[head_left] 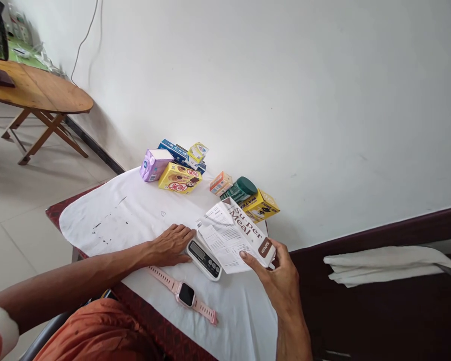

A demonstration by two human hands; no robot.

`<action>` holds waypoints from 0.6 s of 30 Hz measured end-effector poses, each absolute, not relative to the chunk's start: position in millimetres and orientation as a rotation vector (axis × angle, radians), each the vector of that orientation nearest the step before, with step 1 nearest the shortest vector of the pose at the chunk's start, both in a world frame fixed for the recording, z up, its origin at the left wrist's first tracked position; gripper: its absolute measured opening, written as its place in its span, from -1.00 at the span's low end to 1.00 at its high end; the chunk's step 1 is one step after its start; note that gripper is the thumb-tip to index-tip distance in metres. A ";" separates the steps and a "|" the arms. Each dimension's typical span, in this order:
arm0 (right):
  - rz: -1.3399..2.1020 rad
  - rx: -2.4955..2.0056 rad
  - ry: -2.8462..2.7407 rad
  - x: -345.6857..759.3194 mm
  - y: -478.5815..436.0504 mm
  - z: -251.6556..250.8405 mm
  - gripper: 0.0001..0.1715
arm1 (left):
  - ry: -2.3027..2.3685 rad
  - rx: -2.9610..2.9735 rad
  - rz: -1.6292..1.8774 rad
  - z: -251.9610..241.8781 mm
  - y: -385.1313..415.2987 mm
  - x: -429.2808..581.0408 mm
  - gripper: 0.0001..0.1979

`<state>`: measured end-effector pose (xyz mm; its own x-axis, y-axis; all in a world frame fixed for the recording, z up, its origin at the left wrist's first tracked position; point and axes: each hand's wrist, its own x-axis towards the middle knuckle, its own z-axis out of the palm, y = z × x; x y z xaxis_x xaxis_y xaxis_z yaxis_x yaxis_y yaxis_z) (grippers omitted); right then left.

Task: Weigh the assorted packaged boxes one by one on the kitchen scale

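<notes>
A white "Su-per Meal" box (235, 235) is tilted over the right side of a small digital kitchen scale (204, 259); whether it rests fully on the scale I cannot tell. My right hand (280, 273) grips the box's near right end, thumb on the printed side and fingers around the end. My left hand (172, 244) lies flat, fingers stretched out, at the left edge of the scale. In front of the scale a pink smartwatch (186, 294) lies on the white cloth with its strap spread out.
Along the wall stand a purple box (156, 164), a yellow biscuit box (180, 178), a blue box (169, 148), a small orange box (221, 183), a green-lidded jar (244, 187) and a yellow-black box (262, 204). A wooden folding table (52, 90) is at far left.
</notes>
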<state>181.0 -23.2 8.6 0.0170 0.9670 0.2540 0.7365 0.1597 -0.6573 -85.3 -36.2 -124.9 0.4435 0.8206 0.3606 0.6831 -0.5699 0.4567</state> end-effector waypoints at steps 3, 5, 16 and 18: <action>0.535 -1.591 -1.727 187.3 -23.4 -1.4 -0.15 | 1.296 2.449 0.814 -124.3 -36.1 -85.8 -0.44; 0.634 -1.518 -1.665 190.4 -23.2 -7.2 -0.10 | 1.298 2.446 0.810 -124.1 -36.1 -86.2 -0.44; 0.775 -1.601 -1.700 211.6 -37.3 -30.7 -0.10 | 1.301 2.449 0.778 -122.5 -37.6 -86.4 -0.43; 0.797 -1.590 -1.706 206.2 -38.5 -34.5 -0.12 | 1.304 2.447 0.772 -122.2 -37.9 -86.3 -0.43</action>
<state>206.2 -38.5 -34.5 -0.0387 0.9973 0.0624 0.5919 0.0732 -0.8027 -86.3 -37.9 -122.2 0.4550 0.8270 0.3304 0.6871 -0.5620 0.4606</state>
